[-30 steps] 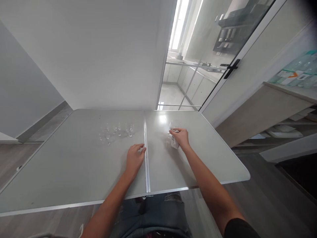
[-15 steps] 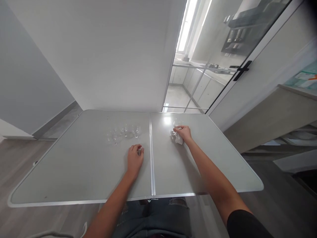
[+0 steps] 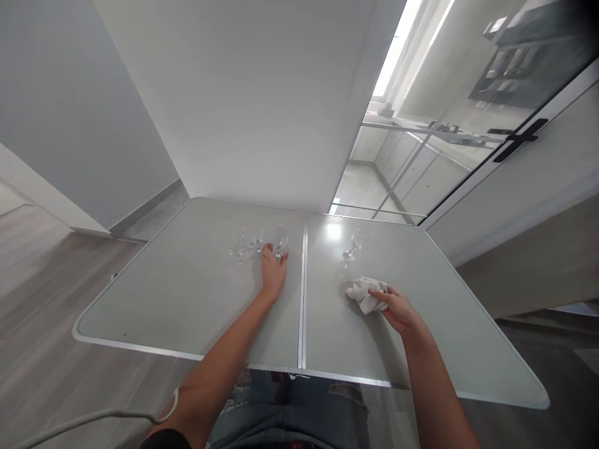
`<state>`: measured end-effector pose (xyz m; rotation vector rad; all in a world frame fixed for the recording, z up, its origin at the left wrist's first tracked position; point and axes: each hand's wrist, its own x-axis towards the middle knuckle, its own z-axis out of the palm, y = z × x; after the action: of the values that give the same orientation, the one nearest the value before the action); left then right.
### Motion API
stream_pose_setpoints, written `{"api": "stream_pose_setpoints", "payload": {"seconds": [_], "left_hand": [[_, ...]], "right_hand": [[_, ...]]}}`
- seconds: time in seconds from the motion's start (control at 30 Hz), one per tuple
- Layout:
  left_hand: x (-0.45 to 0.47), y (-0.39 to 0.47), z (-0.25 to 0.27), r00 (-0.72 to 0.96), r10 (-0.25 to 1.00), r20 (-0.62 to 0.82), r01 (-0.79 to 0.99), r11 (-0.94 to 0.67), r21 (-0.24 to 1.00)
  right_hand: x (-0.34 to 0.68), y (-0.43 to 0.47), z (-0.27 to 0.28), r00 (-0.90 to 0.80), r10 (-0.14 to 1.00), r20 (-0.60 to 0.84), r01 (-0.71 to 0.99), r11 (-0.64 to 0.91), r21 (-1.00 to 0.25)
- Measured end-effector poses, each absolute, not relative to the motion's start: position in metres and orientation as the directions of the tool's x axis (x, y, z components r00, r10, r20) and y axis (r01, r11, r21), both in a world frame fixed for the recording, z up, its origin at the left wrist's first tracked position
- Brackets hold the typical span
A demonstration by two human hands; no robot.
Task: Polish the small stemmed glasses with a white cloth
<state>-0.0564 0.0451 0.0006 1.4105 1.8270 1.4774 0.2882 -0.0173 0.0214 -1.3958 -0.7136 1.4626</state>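
My left hand reaches in at a stemmed glass, the rightmost of a small group on the left half of the table. Its thumb and fingers are apart on either side of the stem; contact is not clear. Beside it stand more clear stemmed glasses, several in all. My right hand pinches a crumpled white cloth just over the right half. Beyond the cloth, a single stemmed glass appears tilted or lying, its round foot toward me.
The pale table has a metal rim and a metal seam down its middle. A white wall rises behind it, with a glazed door at the right. A pale cable runs near my left arm.
My right hand has left the single glass and drawn back toward me with the cloth. My left hand has moved forward to the grouped glasses. The view has shifted.
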Motion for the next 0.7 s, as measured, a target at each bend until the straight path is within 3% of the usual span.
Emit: {"api": "stream_pose_setpoints", "payload": {"seconds": [0.17, 0.27, 0.33, 0.43, 0.5, 0.57, 0.7], "left_hand": [[-0.052, 0.048, 0.005, -0.389, 0.872, 0.297, 0.398, -0.131, 0.908], [-0.052, 0.033, 0.007, -0.230, 0.916, 0.330, 0.448, -0.201, 0.871], [-0.054, 0.018, 0.007, -0.089, 0.927, 0.364, 0.543, -0.261, 0.798], [-0.060, -0.004, 0.006, 0.121, 0.893, 0.433, 0.661, -0.398, 0.637], [-0.063, -0.015, 0.004, 0.240, 0.856, 0.457, 0.670, -0.487, 0.560], [-0.066, -0.021, 0.003, 0.284, 0.840, 0.462, 0.675, -0.517, 0.526], [-0.071, -0.022, 0.001, 0.270, 0.842, 0.467, 0.706, -0.503, 0.499]], "right_hand": [[0.268, -0.037, 0.026, 0.180, 0.876, -0.448, -0.416, -0.345, -0.841], [0.237, -0.039, 0.036, 0.303, 0.879, -0.368, -0.409, -0.228, -0.883], [0.212, -0.038, 0.044, 0.422, 0.885, -0.196, -0.285, -0.076, -0.955], [0.176, -0.036, 0.056, 0.495, 0.860, 0.127, 0.066, 0.109, -0.992], [0.159, -0.038, 0.060, 0.391, 0.887, 0.248, 0.273, 0.146, -0.951], [0.151, -0.042, 0.061, 0.210, 0.939, 0.272, 0.390, 0.174, -0.904], [0.158, -0.046, 0.063, -0.062, 0.978, 0.200, 0.408, 0.208, -0.889]]}}
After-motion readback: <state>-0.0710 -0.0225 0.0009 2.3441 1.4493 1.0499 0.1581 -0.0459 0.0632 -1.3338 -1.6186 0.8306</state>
